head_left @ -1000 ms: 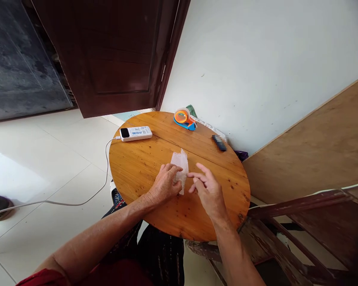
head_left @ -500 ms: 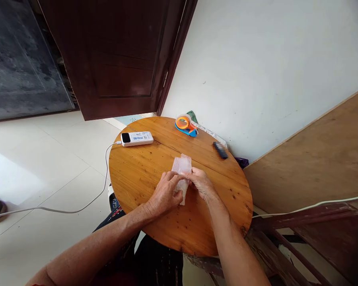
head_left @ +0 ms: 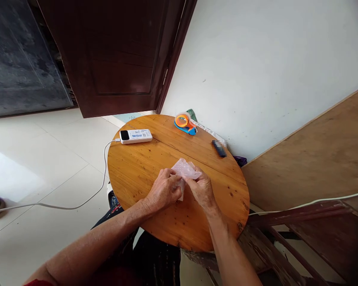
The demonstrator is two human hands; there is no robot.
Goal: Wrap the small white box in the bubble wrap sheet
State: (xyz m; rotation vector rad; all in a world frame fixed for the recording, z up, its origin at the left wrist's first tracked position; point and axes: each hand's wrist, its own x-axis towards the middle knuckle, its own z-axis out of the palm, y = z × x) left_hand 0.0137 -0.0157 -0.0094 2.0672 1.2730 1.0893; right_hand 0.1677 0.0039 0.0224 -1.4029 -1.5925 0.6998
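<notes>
A small piece of clear bubble wrap (head_left: pixel 185 170) lies near the middle of the round wooden table (head_left: pixel 137 171). My left hand (head_left: pixel 164 190) rests on its near left part, fingers curled and pressing it to the wood. My right hand (head_left: pixel 200 187) pinches the right side of the wrap, and its far end is lifted and bent over toward the right. The part under my fingers is hidden.
A white power bank (head_left: pixel 135 136) with a white cable (head_left: pixel 77 204) lies at the table's far left. An orange and blue tape dispenser (head_left: pixel 184 122) and a small dark object (head_left: pixel 219 148) sit by the white wall. A dark door stands behind; wooden boards stand to the right.
My right hand came from open beside the bubble wrap onto it and took hold. The wrap's far end went from lying flat to lifted and bent rightward. My left hand stayed put.
</notes>
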